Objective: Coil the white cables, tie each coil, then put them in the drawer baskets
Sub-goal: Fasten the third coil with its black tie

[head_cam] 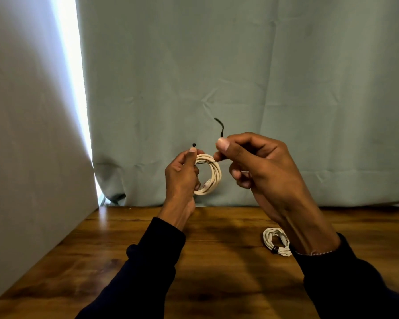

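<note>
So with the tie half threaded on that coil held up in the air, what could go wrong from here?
The black tie looks unfastened, its head at the left hand and its tail in the right hand; a slip could let the held coil spring loose. Held above the table, the coil could also drop. No drawer baskets are in view.

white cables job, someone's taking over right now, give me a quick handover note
Left hand: grips a white coil in the air above the wooden table.
Right hand: pinches the black tie, which runs across the coil; its head end sticks up at the left thumb. Not yet closed.
Done: a second coil lies tied with a dark band on the table, beside the right wrist.
Left: close this tie, then put both coils in the drawer baskets, which are out of view.
</note>
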Demonstrator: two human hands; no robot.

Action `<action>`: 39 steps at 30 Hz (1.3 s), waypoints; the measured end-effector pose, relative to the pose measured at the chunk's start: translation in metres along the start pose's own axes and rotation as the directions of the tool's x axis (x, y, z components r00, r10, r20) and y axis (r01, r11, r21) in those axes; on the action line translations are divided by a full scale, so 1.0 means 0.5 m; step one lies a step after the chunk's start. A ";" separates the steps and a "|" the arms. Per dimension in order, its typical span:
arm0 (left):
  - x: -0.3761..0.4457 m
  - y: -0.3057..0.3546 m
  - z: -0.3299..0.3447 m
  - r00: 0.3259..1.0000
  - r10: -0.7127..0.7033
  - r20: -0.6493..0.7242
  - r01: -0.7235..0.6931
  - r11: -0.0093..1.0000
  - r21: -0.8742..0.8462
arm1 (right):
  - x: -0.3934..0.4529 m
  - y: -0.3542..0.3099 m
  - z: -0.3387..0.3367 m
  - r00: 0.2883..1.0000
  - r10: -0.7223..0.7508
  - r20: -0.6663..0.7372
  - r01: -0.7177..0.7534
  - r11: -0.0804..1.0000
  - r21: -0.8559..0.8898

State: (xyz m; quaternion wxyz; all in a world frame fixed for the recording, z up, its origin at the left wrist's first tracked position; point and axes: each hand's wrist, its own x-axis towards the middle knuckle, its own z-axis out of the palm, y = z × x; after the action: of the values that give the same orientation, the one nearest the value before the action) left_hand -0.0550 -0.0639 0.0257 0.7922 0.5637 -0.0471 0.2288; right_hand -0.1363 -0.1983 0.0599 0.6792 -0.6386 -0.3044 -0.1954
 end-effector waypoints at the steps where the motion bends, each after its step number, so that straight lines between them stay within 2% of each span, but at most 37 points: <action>1: -0.001 0.001 0.001 1.000 0.002 -0.004 -0.002 1.000 -0.006 | 0.000 0.000 0.002 0.999 0.004 -0.044 -0.004 1.000 -0.007; 4: -0.003 0.001 0.003 1.000 0.013 -0.018 -0.012 1.000 0.013 | 0.000 0.005 0.007 0.989 -0.063 -0.136 0.043 0.989 -0.145; 7: -0.005 0.001 0.004 0.999 0.031 -0.018 -0.031 0.999 0.037 | 0.000 0.009 0.012 0.980 -0.144 -0.140 0.102 0.958 -0.267; 9: -0.008 0.002 0.006 0.999 0.042 -0.018 -0.041 0.999 0.035 | -0.001 0.011 0.011 0.983 -0.147 -0.109 0.110 0.950 -0.292; 14: -0.012 0.006 0.013 0.997 0.072 -0.025 -0.072 0.997 0.027 | 0.007 0.026 0.005 0.983 -0.167 0.073 0.182 0.913 -0.364; 16: -0.014 0.008 0.014 0.997 0.065 -0.029 -0.065 0.998 0.007 | 0.013 0.039 0.004 0.947 -0.308 0.090 0.313 0.825 -0.472; 20: -0.016 0.009 0.019 0.996 0.075 -0.040 -0.076 0.997 -0.019 | 0.028 0.063 -0.001 0.811 -0.564 0.154 0.517 0.569 -0.640; 22: -0.020 0.012 0.020 0.997 0.071 -0.037 -0.072 0.997 -0.036 | 0.033 0.072 -0.005 0.768 -0.616 0.174 0.537 0.472 -0.699; 26: -0.025 0.013 0.024 0.996 0.080 -0.040 -0.082 0.995 -0.048 | 0.037 0.091 -0.008 0.740 -0.631 0.233 0.566 0.395 -0.724; 32: -0.030 0.020 0.025 0.994 0.102 -0.046 -0.104 0.993 -0.060 | 0.039 0.103 -0.013 0.717 -0.644 0.266 0.591 0.361 -0.721; 39: -0.036 0.021 0.025 0.990 0.138 -0.040 -0.139 0.990 -0.024 | 0.045 0.123 -0.011 0.713 -0.652 0.257 0.608 0.393 -0.690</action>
State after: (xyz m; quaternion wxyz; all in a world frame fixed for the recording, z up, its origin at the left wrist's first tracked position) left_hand -0.0734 -0.0781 0.0334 0.7826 0.5442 -0.0739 0.2932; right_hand -0.0789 -0.1946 0.0288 0.2450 -0.6847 -0.3981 -0.5591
